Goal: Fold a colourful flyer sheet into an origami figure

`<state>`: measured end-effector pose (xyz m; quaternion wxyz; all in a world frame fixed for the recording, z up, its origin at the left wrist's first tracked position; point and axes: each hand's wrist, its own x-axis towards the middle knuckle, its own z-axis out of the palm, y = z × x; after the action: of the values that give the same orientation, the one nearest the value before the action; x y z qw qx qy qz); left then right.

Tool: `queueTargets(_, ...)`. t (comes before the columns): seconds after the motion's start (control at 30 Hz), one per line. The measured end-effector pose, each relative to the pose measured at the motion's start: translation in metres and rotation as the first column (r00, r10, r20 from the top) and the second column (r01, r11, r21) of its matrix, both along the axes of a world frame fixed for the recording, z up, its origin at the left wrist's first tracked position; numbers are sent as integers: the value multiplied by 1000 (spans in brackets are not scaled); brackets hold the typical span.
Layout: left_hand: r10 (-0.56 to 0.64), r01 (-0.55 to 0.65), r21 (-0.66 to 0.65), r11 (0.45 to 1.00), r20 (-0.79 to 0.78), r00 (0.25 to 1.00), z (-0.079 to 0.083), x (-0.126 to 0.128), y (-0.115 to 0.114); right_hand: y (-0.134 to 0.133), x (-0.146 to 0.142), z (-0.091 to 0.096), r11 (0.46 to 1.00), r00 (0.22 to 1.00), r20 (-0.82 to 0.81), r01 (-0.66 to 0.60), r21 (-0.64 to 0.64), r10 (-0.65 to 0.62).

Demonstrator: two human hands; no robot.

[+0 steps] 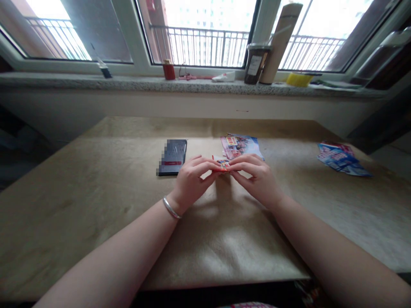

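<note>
A small red printed piece of paper point(222, 164) is pinched between both hands over the middle of the table; it looks folded, with much of it hidden by fingers. My left hand point(195, 177) grips its left end between thumb and fingers, and a silver bangle circles that wrist. Its right end is held the same way by my right hand point(255, 177). Just behind the hands lie colourful printed paper sheets point(242, 146), partly covered by my right fingers. A dark phone point(173, 158) rests flat on the table beyond my left hand.
The table point(80, 192) has a tan cover. Blue and pink printed sheets point(345, 159) lie fanned out at its right. Along the windowsill point(128, 83) stand a red container point(168, 70), a dark lidded jar point(255, 64), a tall tube point(279, 42) and a yellow tape roll point(298, 79).
</note>
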<state>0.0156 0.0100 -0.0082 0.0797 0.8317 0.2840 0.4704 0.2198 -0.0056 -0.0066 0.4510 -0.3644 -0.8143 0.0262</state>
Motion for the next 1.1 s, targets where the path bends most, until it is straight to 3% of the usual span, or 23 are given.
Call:
queueTargets(0.3,8,-6,-83,997,25,1000,0,0,-2,-2,-3,2,998,998,7,56,18,-56)
queueTargets(0.7,31,-29,-63,998,24,999,-5,-2,0,-2,-3,2,999,997,-66,43,-26,-44)
queueTargets(1.1,10,-9,11,1000,-89,996,2,2,-4,-6,-8,5,1000,1000,7,-1,7,1)
